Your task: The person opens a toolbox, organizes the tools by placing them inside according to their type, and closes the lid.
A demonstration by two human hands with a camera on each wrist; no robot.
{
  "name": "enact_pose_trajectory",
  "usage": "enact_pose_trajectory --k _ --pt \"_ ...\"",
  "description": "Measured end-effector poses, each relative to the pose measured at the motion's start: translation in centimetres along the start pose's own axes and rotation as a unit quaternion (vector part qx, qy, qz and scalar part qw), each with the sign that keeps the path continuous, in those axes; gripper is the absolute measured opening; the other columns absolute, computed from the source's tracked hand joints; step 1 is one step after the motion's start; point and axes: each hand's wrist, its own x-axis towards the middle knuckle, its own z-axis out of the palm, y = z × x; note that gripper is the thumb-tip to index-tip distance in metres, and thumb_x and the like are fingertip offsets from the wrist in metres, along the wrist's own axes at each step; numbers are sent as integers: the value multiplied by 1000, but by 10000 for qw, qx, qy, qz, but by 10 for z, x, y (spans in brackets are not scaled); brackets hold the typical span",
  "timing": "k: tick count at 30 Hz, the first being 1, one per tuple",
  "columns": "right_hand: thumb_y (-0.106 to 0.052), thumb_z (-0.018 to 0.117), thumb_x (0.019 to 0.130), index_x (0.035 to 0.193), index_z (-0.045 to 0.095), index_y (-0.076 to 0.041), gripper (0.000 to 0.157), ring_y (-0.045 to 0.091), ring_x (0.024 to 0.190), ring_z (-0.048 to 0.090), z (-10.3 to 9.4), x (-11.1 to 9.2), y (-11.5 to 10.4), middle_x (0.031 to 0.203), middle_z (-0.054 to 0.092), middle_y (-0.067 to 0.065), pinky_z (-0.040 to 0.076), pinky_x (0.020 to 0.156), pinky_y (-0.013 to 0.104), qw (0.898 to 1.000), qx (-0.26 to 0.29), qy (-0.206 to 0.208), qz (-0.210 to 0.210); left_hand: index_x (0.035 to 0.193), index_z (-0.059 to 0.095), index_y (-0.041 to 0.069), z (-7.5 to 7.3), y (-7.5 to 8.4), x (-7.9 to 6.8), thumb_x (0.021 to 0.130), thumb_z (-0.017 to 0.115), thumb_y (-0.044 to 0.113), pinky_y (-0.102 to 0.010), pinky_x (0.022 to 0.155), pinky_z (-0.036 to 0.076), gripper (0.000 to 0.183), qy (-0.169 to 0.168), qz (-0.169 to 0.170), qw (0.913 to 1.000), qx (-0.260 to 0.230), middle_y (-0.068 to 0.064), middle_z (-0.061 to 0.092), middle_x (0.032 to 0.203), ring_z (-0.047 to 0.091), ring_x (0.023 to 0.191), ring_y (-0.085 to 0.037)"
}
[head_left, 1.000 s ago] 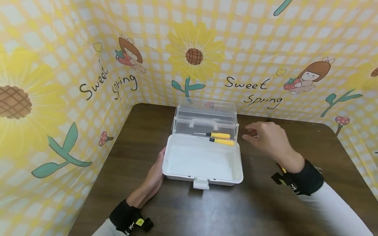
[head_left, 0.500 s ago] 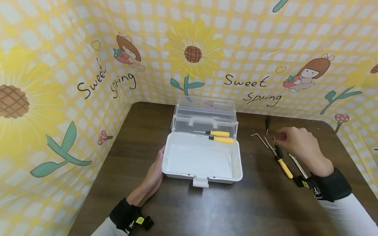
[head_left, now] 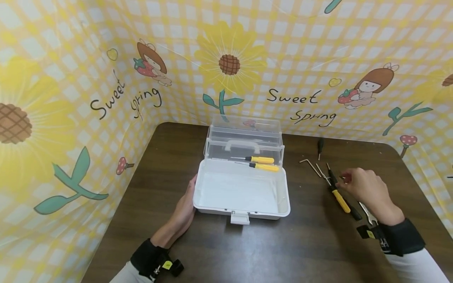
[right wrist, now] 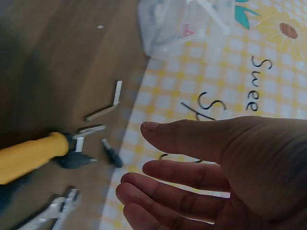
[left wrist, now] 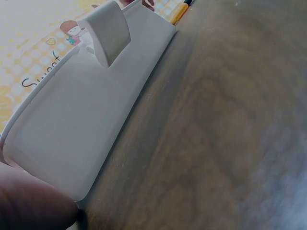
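Note:
A white toolbox (head_left: 240, 190) stands with its clear lid swung back. My left hand (head_left: 185, 204) rests along its left side wall; in the left wrist view the thumb (left wrist: 36, 199) lies at the box's front corner. Two yellow-handled screwdrivers (head_left: 263, 160) lie in the clear tray section at the back. My right hand (head_left: 368, 190) hovers over loose tools on the right, fingers apart and holding nothing. Nearest to it are a yellow-handled screwdriver (head_left: 341, 201), a black-handled tool (head_left: 332, 177) and a silver wrench (head_left: 369, 215), which is partly hidden by the wrist.
An L-shaped hex key (head_left: 312, 168) and a small black-handled screwdriver (head_left: 320, 145) lie between the toolbox and the table's back edge. The dark wooden table (head_left: 226, 251) meets a patterned yellow cloth (head_left: 304, 47) at the back and left.
My right hand has moved from beside the toolbox's lid rightward and toward me over the loose tools, uncovering several of them. The left hand stays against the box.

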Motion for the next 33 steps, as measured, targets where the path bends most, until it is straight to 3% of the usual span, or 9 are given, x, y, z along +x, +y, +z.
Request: enact_pose_trajectory --k 9,12,16,22,33 --pt "-20 81 92 109 78 3 28 28 67 67 27 -9 15 89 77 14 44 46 35 9994 320 -103 66 172 5 17 -1 -1 0 114 16 59 -51 132 10 72 -55 93 9999 -30 0 5 178 7 163 -20" --pt "-20 81 92 95 77 -3 18 26 63 62 33 -8 18 80 72 9 41 49 35 9997 207 -135 62 172 4 17 -2 -2 0 113 17 60 -51 132 10 74 -58 102 9999 -40 0 4 178 6 163 -20" --pt "-19 83 90 87 73 -6 16 28 65 64 40 -8 22 77 70 6 47 54 41 10000 83 -35 32 172 4 17 -2 -3 0 114 17 59 -51 132 10 73 -63 127 9999 -37 -1 4 178 7 163 -21" --pt "-17 86 87 92 77 -2 18 41 74 70 46 -9 23 85 76 14 54 58 53 9998 51 116 139 172 4 16 -2 -4 0 114 17 58 -51 132 10 73 -42 128 9999 -36 -1 5 178 8 163 -21" --pt "-13 86 83 92 77 1 19 36 68 68 56 -6 21 84 73 17 49 50 46 9986 26 464 245 172 5 16 -2 -2 0 114 16 57 -51 132 10 71 -95 150 9998 -77 -1 5 178 7 163 -21"
